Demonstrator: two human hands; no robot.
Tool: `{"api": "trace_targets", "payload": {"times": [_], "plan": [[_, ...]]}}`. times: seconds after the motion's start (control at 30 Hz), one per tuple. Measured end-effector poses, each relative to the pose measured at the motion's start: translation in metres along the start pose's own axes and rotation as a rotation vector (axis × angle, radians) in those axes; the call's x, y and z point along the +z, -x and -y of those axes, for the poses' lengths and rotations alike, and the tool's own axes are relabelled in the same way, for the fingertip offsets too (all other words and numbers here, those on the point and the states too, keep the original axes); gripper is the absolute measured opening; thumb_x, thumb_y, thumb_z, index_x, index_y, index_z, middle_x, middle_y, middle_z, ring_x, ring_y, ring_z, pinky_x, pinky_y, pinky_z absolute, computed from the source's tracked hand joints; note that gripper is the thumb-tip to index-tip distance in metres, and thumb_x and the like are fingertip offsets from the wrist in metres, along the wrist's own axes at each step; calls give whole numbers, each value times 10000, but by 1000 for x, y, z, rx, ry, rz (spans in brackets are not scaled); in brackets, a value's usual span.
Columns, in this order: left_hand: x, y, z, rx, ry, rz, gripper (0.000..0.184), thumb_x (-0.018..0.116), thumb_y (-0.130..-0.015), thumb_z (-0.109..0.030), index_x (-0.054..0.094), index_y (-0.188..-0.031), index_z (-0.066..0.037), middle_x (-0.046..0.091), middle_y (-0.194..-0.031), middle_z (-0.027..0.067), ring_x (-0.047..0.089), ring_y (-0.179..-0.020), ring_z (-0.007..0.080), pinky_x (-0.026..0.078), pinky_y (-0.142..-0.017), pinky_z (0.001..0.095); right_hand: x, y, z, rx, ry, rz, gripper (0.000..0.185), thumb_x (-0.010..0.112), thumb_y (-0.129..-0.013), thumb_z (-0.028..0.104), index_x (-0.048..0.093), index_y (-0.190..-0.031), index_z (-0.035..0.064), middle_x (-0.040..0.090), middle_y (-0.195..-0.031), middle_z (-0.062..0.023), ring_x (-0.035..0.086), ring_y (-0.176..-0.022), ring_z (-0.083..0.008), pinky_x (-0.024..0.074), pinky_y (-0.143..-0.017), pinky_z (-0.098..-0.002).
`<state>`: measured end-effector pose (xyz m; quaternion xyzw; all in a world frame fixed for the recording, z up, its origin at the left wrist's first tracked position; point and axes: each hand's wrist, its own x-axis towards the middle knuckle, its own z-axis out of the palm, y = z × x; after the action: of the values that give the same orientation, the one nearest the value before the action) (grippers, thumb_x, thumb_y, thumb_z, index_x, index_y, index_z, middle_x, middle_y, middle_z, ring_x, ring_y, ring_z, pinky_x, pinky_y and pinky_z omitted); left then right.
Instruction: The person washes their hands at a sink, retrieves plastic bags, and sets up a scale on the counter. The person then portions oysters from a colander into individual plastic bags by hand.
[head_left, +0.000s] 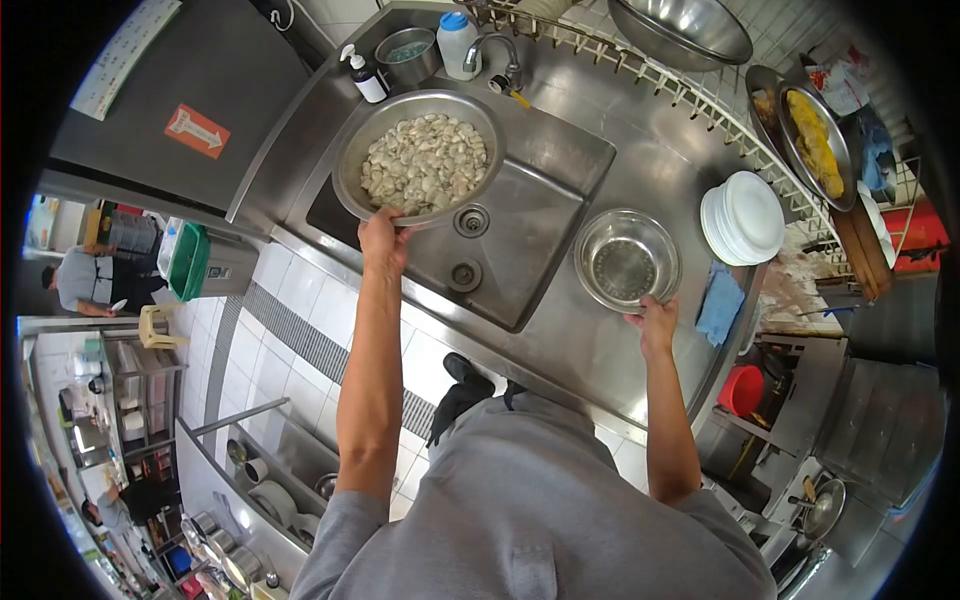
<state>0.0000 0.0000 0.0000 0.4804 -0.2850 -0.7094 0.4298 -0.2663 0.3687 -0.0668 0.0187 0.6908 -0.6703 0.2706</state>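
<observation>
Large bowl (pixel 350 165) lies beyond left hand (pixel 383 240), rim clasped (right hand (pixel 656 325) clasps small bowl (pixel 628 255)).

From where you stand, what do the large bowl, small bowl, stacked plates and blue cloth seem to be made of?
The large bowl: metal, probably steel or aluminium; grey, dull sheen. The small bowl: likely stainless steel; shiny, bright reflections. The stacked plates: smooth and white, perhaps ceramic or plastic. The blue cloth: apparently fabric; matte, rumpled.

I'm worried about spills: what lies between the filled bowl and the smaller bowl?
Head view: mostly bare sink basin, between the filled bowl and the smaller bowl.
</observation>
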Motion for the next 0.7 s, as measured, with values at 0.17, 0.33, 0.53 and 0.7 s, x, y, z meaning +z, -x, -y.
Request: {"api": "trace_targets", "payload": {"times": [0.17, 0.33, 0.53, 0.7], "plan": [[4, 11, -9, 38, 8, 25, 424, 524, -792, 53, 436, -1202, 122, 586, -985, 177, 667, -765, 297, 656, -611, 432, 2, -1, -4, 2, -28, 5, 485, 514, -845, -25, 400, -1297, 111, 628, -1059, -122, 686, -745, -230, 586, -522, -321], [-2, 4, -6, 35, 10, 23, 440, 525, -783, 55, 433, -1208, 125, 580, -1005, 184, 666, -781, 315, 662, -627, 443, -1, 0, 0, 24, -23, 5, 488, 513, -850, -29, 389, -1303, 104, 611, -1100, -124, 682, -785, -234, 601, -543, -343], [-1, 11, -10, 63, -24, 18, 378, 510, -813, 59, 459, -1174, 158, 585, -1078, 224, 674, -845, 339, 665, -664, 460, 0, 1, 0, 50, -10, 28, 495, 514, -851, -39, 377, -1303, 108, 599, -1118, -123, 682, -815, -240, 614, -558, -362], [-1, 17, -12, 39, -9, 26, 460, 490, -790, 78, 422, -1243, 119, 569, -1108, 221, 672, -864, 349, 665, -655, 472, 0, 4, 4, 57, -36, 42, 495, 514, -857, -38, 364, -1305, 109, 600, -1098, -123, 681, -783, -243, 612, -555, -369]]}}
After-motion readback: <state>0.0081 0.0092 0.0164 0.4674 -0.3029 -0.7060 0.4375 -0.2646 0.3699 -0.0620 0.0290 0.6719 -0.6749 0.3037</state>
